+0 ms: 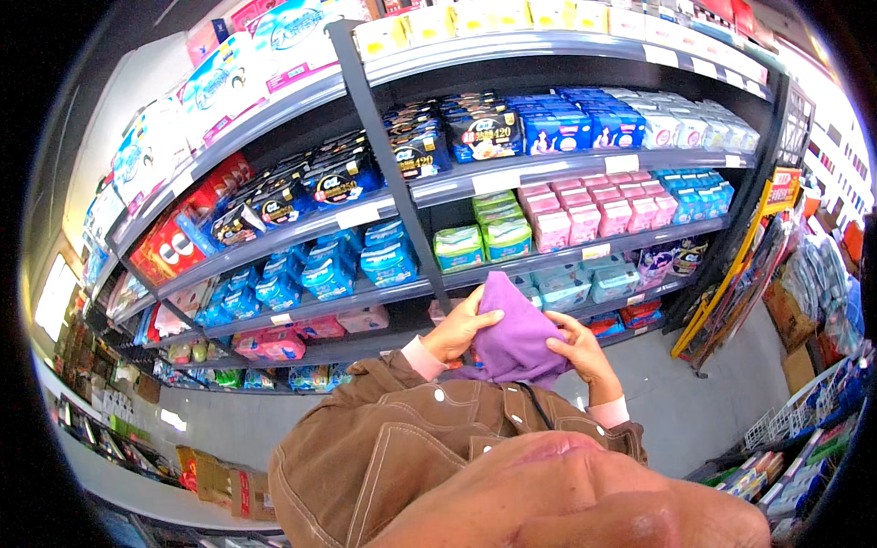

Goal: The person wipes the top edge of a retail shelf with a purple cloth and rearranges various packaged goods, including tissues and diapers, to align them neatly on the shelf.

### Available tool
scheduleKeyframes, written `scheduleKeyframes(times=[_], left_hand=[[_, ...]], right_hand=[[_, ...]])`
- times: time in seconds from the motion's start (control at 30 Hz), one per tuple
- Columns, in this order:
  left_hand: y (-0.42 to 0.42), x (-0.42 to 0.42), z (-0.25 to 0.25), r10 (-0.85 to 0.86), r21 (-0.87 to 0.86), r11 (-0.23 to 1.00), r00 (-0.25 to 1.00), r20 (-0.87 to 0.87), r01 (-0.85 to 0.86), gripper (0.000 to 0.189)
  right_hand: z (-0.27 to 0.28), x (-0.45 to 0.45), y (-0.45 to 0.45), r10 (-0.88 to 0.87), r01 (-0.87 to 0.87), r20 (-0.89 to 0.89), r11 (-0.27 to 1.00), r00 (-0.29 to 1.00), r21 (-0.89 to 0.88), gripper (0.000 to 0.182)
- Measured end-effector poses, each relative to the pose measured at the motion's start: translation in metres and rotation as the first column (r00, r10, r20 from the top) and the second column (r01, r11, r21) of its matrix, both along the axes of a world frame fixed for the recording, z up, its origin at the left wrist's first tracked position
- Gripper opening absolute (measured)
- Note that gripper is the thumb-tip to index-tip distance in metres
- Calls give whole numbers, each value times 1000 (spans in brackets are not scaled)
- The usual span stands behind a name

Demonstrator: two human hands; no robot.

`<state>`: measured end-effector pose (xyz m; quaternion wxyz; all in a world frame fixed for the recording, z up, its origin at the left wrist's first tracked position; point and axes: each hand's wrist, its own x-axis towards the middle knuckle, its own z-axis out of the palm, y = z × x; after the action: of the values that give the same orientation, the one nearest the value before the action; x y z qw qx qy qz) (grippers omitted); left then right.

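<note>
A purple cloth [517, 329] hangs bunched between my two hands in front of my chest, one corner pointing up. My left hand [460, 330] grips its left side, thumb lying over the fabric. On the right, my right hand [579, 346] pinches the other side between thumb and fingers. Behind the cloth stand shelves of packaged goods: green-and-teal packs [483, 243], pink packs [596, 205] and pale teal packs [563, 284]. The cloth partly covers the lower shelf.
A dark upright post [390, 157] divides the shelving. Blue packs [329, 267] fill the left shelves, with dark packs [342, 178] above. Right of the shelving lean yellow metal poles [726, 281]. White wire baskets [788, 418] stand at the lower right, cardboard boxes [223, 483] at the lower left.
</note>
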<state>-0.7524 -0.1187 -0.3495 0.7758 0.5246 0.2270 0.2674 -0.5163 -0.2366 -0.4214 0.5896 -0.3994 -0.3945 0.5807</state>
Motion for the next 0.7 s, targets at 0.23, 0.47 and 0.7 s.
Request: scheduleKeyframes(times=[0.23, 0.47, 0.7], left_hand=[[31, -13, -63, 50, 218, 976, 969, -240, 4, 65], [12, 14, -19, 137, 278, 957, 973, -185, -82, 60], [-41, 50, 31, -178, 571, 798, 981, -80, 191, 48]], right_hand=[[19, 33, -7, -477, 245, 740, 879, 474, 410, 35], [33, 60, 4, -695, 275, 714, 706, 86, 653, 24], [70, 68, -4, -892, 719, -166, 216, 421, 660, 51]])
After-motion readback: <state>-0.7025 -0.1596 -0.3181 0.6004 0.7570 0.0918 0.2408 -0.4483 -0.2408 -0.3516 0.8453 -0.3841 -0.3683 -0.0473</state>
